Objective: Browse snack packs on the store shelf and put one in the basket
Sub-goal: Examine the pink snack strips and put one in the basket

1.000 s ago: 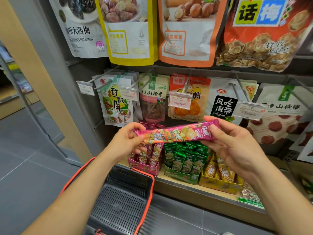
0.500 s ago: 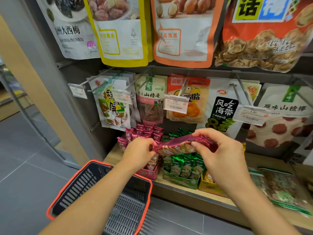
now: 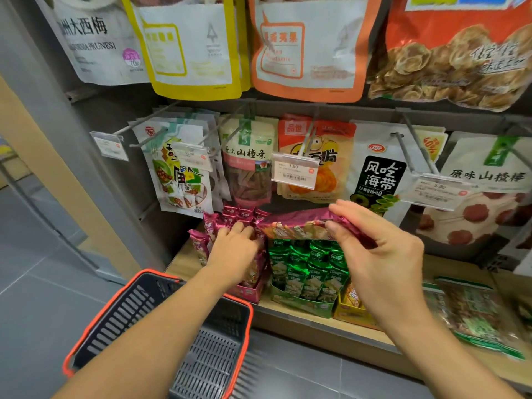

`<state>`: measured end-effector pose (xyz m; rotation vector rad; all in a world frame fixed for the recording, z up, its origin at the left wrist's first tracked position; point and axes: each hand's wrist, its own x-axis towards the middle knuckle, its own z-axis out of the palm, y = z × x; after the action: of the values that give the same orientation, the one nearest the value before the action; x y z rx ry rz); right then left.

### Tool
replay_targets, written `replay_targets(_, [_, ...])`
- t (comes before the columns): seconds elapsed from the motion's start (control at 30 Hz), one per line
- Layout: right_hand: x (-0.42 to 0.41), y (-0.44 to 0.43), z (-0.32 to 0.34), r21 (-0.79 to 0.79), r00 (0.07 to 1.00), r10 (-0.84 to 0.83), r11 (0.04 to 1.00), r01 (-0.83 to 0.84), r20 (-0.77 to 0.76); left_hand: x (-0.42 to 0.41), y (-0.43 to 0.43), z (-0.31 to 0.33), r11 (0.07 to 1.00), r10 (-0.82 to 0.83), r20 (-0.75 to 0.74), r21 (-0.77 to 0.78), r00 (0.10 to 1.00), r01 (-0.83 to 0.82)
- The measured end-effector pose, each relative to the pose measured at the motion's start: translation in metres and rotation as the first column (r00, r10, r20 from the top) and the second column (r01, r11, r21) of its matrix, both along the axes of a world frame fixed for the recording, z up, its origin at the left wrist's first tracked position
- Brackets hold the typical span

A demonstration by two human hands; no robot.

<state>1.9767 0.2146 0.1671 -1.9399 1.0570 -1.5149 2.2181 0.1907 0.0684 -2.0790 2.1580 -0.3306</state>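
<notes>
At shelf (image 3: 454,264), right hand (image 3: 383,263) pinching foil strip (image 3: 296,223)

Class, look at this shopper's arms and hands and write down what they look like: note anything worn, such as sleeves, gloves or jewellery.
The left hand and right hand are bare, with no gloves and no rings that show. The left forearm and right forearm are uncovered down to the picture's edge, so no sleeves show. Neither wrist carries a watch or bracelet.

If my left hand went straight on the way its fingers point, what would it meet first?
The left hand would meet the upright pink packs in their box; it may already touch them.
</notes>
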Motion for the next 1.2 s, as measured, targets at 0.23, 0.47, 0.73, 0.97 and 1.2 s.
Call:
replay_targets(0.23, [0.056,-0.020,0.016,0.034,0.961,0.055,0.998,-0.048,-0.270,0.021,0.024,0.003,0.996,-0.026,-0.183,0.085,0.983,0.042])
replay_targets(0.47, [0.097,-0.037,-0.019,0.142,0.819,0.137,0.987,-0.068,-0.557,0.031,0.034,-0.003,0.996,-0.078,-0.336,0.003,0.939,0.084])
replay_targets(0.73, [0.134,-0.066,-0.062,0.209,0.757,0.124,0.978,0.017,-0.642,0.030,0.036,-0.003,0.997,-0.067,-0.451,-0.056,0.890,0.047])
replay_targets(0.97, [0.145,-0.082,-0.067,0.178,0.805,0.104,0.984,0.002,-0.584,0.029,0.031,-0.008,0.995,-0.099,-0.322,-0.045,0.941,0.090])
replay_targets(1.2, [0.145,-0.077,-0.087,0.309,0.635,0.265,0.950,-0.044,-0.726,0.032,0.025,-0.001,0.996,-0.074,-0.357,0.024,0.931,0.089])
